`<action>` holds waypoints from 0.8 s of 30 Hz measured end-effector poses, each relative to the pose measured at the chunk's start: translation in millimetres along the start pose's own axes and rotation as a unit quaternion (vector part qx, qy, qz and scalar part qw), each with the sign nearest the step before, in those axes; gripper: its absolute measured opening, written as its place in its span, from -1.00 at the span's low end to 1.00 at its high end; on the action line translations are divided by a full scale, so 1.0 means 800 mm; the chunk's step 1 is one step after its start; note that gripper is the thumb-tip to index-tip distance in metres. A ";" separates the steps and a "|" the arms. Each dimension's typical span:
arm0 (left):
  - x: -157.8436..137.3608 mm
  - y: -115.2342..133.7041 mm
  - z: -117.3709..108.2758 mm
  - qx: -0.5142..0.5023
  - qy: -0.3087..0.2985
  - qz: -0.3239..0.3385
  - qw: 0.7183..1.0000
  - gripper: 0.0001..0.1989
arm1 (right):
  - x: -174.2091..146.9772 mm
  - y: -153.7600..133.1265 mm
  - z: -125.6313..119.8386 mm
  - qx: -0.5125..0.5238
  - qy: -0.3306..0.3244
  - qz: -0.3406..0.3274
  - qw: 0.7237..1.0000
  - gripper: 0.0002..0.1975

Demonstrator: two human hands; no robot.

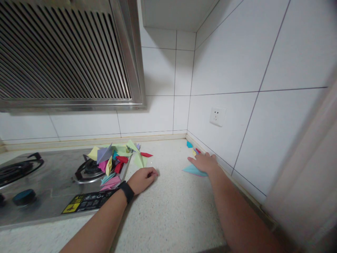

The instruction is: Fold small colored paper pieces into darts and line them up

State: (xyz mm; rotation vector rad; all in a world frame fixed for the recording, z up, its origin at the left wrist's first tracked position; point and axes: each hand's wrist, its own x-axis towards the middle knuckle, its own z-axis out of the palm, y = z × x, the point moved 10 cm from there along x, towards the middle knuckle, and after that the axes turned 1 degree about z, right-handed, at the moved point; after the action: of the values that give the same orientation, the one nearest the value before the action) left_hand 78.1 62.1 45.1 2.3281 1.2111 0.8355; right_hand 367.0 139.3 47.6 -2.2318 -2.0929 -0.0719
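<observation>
My left hand (143, 180), with a dark band on the wrist, rests on the counter right of the stove. Its fingers are curled in, and nothing shows in them. Beside it, a pile of colourful folded papers lies over the burner, among them a purple paper plane (104, 154), a light green one (137, 154) and a red one (146, 154). Against the right wall my right hand (204, 162) lies open, its thumb stretched out to the left. A light blue paper plane (194, 170) is just below it. Past its fingers sit small folded papers, one blue (189, 144); the hand partly covers them.
A steel gas stove (52, 186) with black burners and a knob (24, 196) fills the left side. Above it hangs a range hood (65, 56). White tiled walls meet at the back corner, and a power socket (217, 116) is on the right wall.
</observation>
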 end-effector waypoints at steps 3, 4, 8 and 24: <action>0.000 -0.002 0.001 -0.001 -0.004 -0.004 1.000 -0.76 | -0.002 0.000 -0.001 0.004 -0.003 0.000 1.000 -0.26; 0.000 -0.002 0.002 -0.001 -0.005 -0.004 1.000 -0.76 | -0.003 0.000 -0.003 0.006 -0.003 -0.001 1.000 -0.26; 0.000 -0.002 0.001 0.009 -0.004 -0.001 1.000 -0.78 | -0.010 -0.002 -0.021 0.016 0.037 -0.002 0.999 -0.31; 0.002 0.017 0.000 0.080 -0.005 0.020 0.997 -0.79 | -0.107 -0.200 -0.027 0.181 0.073 -0.406 0.893 -0.79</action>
State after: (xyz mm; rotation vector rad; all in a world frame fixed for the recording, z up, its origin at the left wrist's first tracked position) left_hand 86.8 55.7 53.6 2.4868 1.2747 0.7654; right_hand 202.5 62.0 65.9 -1.0125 -2.5245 0.0936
